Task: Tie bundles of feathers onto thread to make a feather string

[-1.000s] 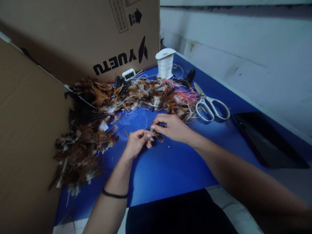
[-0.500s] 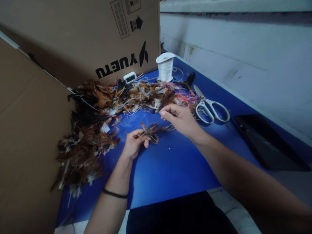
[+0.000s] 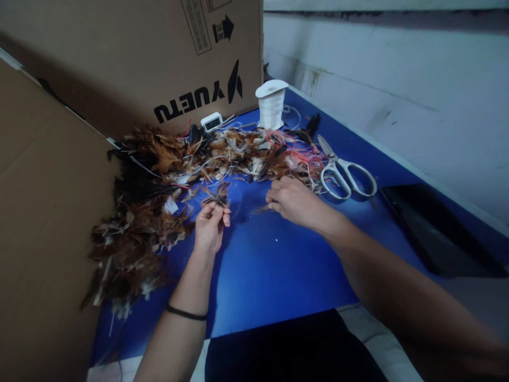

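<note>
My left hand [image 3: 209, 225] pinches a small bunch of brown and black feathers [image 3: 217, 197] between thumb and fingertips, just above the blue table [image 3: 262, 270]. To its right, my right hand [image 3: 290, 199] has its fingers closed, palm down, at a thin dark feather [image 3: 261, 210] whose tip sticks out leftward; the fingers hide the rest. A long heap of brown, black and white feathers [image 3: 234, 151] lies just beyond both hands. Pink strands [image 3: 304, 156] are tangled in its right end.
Scissors [image 3: 344, 172] with white handles lie right of my right hand, near a dark tablet-like device [image 3: 433, 231]. Behind the feathers stand a white spool [image 3: 271, 106] and a small white digital display [image 3: 212, 122]. Cardboard [image 3: 119, 63] closes off the back and left; a wall [image 3: 377, 79] runs along the right.
My left hand has moved left and slightly up with the feather bunch. My right hand has turned palm down and lowered, closing at a thin feather.
</note>
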`<state>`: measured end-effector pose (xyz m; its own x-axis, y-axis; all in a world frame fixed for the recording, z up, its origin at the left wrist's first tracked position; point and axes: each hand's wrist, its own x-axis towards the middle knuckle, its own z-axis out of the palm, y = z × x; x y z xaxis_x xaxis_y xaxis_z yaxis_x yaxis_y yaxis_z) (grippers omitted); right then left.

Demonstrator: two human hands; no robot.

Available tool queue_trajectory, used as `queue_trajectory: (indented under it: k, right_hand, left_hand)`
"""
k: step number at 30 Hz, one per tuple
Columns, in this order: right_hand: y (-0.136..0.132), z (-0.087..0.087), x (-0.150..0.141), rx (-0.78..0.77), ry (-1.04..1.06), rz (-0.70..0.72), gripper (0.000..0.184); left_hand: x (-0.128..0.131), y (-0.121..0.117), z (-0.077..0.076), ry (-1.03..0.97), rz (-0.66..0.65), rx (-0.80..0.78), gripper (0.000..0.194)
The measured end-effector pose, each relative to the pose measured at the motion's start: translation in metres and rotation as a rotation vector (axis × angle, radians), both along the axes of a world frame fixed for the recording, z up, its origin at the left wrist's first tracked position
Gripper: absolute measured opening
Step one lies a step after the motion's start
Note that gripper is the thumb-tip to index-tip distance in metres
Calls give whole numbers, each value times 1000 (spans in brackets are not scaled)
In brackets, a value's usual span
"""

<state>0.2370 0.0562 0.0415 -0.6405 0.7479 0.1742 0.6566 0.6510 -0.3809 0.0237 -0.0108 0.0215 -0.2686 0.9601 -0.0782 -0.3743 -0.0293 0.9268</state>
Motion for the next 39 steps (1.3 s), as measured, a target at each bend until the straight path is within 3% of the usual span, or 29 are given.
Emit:
queue_trajectory:
  k: [7,10,14,20,26,30,33,36,39]
  right_hand:
    - [-4,-5,-10,4,11,4,16]
    - [-6,2,-12,-62,227,-8,12]
    - [-8,8,-14,-266,584,-131,7]
    - [-12,12,-19,-638,921,-163,32]
    - [-21,13,-27,-647,1046,-72,31]
    - [-23,13,-30,-623,1064,-46,30]
    - [-22,16,-27,-611,1105,-63,28]
    - [-21,20,-24,-575,1097,-95,28]
    - [-20,20,-23,-569,1071,-157,28]
  left_hand:
    - [1,-2,-1,36,-42,8,30]
    - [1,-2,-3,2,-52,-9,28]
    - [4,-5,-2,-38,-85,-42,28]
    - [8,-7,2,-114,-132,-97,27]
    - [11,-11,1,-156,-273,-152,27]
    - [12,-14,-4,-29,-428,-130,31]
    - [12,-16,-5,123,-461,-76,34]
    - [12,-15,-4,317,-397,12,30]
    - [11,-15,-1,654,-242,159,26]
